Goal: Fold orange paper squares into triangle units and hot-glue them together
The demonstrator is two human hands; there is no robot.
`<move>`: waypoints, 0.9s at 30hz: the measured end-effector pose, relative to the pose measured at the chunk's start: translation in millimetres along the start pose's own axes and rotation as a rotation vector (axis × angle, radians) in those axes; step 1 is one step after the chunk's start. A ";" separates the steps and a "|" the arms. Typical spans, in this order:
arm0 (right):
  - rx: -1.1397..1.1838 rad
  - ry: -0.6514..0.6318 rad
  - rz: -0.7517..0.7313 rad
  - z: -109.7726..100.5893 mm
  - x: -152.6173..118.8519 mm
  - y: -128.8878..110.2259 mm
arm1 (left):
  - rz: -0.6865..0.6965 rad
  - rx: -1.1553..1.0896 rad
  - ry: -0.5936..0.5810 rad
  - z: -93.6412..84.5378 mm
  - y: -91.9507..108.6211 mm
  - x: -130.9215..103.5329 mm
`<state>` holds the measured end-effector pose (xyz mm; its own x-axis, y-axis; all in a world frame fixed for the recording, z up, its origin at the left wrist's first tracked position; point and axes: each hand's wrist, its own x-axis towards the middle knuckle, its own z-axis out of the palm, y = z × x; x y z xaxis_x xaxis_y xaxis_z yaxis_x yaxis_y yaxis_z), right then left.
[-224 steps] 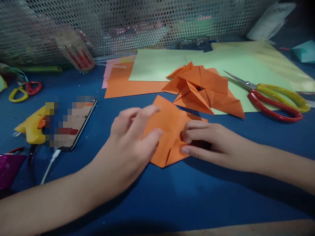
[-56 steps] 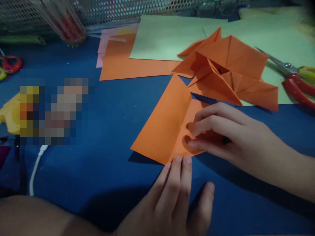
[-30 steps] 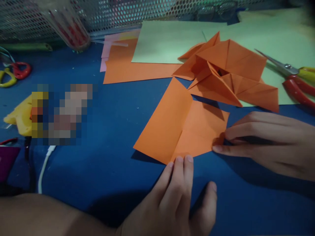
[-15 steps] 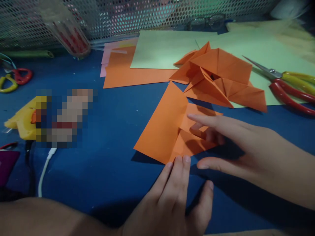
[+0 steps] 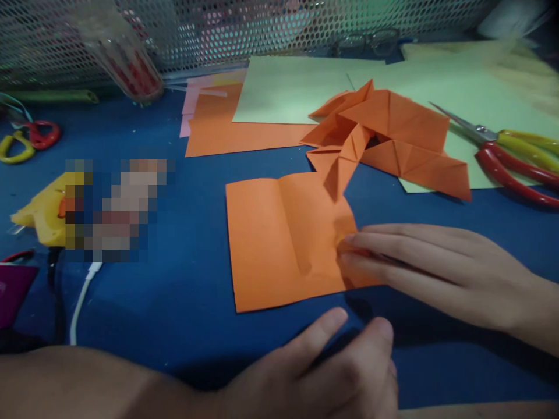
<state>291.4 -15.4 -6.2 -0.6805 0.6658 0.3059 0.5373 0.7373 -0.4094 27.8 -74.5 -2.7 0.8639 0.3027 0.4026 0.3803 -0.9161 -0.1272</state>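
Note:
An orange paper sheet point(image 5: 262, 238) with a crease down its middle lies on the blue table, its right part lifted a little. My right hand point(image 5: 419, 267) has its fingers pressed together on the sheet's right edge. My left hand point(image 5: 332, 361) is just below the sheet's lower edge, not touching it, index finger extended and the other fingers curled, with nothing visible in it. Behind the sheet, several folded orange paper pieces point(image 5: 397, 125) lie in a heap, one of them touching the sheet's top edge.
Scissors with red and yellow handles point(image 5: 502, 157) rest on green paper point(image 5: 288, 87) at the right. A flat orange sheet point(image 5: 240, 137) and a clear jar point(image 5: 137, 75) are at the back. A yellow object point(image 5: 48, 218) and white cable point(image 5: 81, 302) are at the left.
The orange sheet has turned and opened out flatter. My left hand has come off it and drawn back, while my right fingers have closed at its edge. One folded piece has shifted.

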 end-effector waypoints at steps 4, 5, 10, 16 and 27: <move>-0.089 0.009 -0.187 -2.1 11.4 23.5 | -0.111 0.033 0.012 6.4 4.3 -1.7; -0.102 -0.002 -0.211 -5.0 14.3 26.8 | -0.128 0.040 0.015 7.3 5.2 -2.0; 0.029 -0.069 -0.232 -14.8 26.9 33.0 | -0.122 0.037 0.000 7.7 5.7 -2.9; 0.235 -0.043 0.012 -10.1 37.6 23.7 | -0.163 0.026 -0.018 7.8 6.5 -2.4; 0.240 -0.012 0.222 -6.6 44.5 9.0 | -0.193 0.030 -0.071 6.6 6.7 -3.3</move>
<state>269.2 21.7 9.3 -0.5666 0.8048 0.1768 0.5417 0.5254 -0.6561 29.6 -79.9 -10.8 0.7950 0.4902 0.3573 0.5494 -0.8316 -0.0815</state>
